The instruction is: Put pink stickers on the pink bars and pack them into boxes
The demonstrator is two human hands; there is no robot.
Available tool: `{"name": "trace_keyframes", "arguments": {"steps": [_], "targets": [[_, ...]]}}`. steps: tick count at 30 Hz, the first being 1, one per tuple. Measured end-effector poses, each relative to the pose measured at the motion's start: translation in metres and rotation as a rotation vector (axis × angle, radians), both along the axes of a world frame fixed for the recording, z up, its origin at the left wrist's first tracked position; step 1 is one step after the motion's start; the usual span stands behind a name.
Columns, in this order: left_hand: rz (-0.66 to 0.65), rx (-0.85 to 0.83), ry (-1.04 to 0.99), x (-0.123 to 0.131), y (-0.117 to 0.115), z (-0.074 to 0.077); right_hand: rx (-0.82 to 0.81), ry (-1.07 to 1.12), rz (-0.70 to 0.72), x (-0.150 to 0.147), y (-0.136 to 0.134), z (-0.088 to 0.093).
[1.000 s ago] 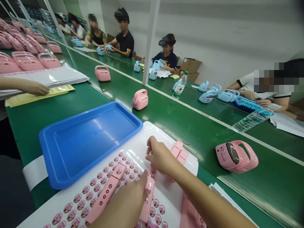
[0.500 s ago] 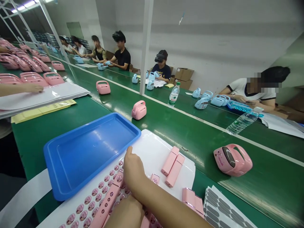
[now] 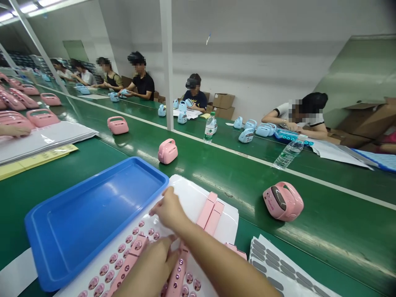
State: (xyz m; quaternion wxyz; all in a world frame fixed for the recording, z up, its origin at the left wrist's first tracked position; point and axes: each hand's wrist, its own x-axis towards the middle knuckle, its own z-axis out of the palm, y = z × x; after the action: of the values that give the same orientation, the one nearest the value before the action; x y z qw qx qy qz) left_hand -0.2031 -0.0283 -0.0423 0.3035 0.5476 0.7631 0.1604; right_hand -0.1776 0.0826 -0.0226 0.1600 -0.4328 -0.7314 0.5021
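Note:
My right hand (image 3: 170, 210) hovers over the upper part of a sheet of round pink stickers (image 3: 113, 258). Its fingers are bent and close together at the tips; anything in them is too small to make out. Below it, my left hand (image 3: 159, 253) lies low over the sheet, with thumb and forefinger round the side of a pink bar with buttons (image 3: 178, 270). The grip is partly hidden by my right forearm. A second pink bar (image 3: 131, 259), with a round sticker near its end, rests left of my left hand. Two plain pink bars (image 3: 210, 214) lie on white sheets.
A blue tray (image 3: 93, 214) stands at the left. Pink handled cases (image 3: 283, 201) sit along the green table (image 3: 213, 165). A grey oval sticker sheet (image 3: 272, 262) lies at the lower right. Bottles (image 3: 209, 128) and co-workers are across the table; another person's hand (image 3: 14, 130) is far left.
The view has swung right, so the scene has shifted left. My right hand's fingers have stretched toward the sticker sheet. More of my left hand shows beside the bar with buttons.

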Motion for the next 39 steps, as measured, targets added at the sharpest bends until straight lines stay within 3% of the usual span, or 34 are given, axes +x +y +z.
{"name": "trace_keyframes", "arguments": {"steps": [4,6,8,12,17,23,29,34,39], "targets": [[-0.210,0.195,0.032,0.017,0.039,0.006,0.055,0.143,-0.200,0.057,0.048,0.031],[-0.334,0.249,0.074,0.029,0.060,0.006,0.068,0.157,-0.273,0.089,0.069,0.037],[-0.364,0.254,0.141,0.035,0.076,0.004,0.061,0.152,-0.315,0.116,0.082,0.034],[-0.277,0.211,0.240,0.030,0.089,-0.001,0.036,0.160,-0.346,0.141,0.090,0.015],[-0.244,0.197,0.255,0.026,0.093,-0.005,-0.010,0.244,-0.375,0.135,0.095,-0.004],[-0.228,0.105,0.325,0.030,0.094,0.000,0.032,0.364,-0.411,0.128,0.105,-0.008],[-0.135,-0.062,0.270,-0.001,0.073,0.007,-0.070,0.385,-0.236,0.119,0.102,-0.019],[0.006,-0.034,0.272,-0.021,0.066,-0.006,-0.107,0.345,-0.075,0.091,0.098,-0.024],[-0.060,-0.046,0.071,-0.029,0.056,-0.016,-0.101,0.306,0.018,0.069,0.098,-0.017]]}}
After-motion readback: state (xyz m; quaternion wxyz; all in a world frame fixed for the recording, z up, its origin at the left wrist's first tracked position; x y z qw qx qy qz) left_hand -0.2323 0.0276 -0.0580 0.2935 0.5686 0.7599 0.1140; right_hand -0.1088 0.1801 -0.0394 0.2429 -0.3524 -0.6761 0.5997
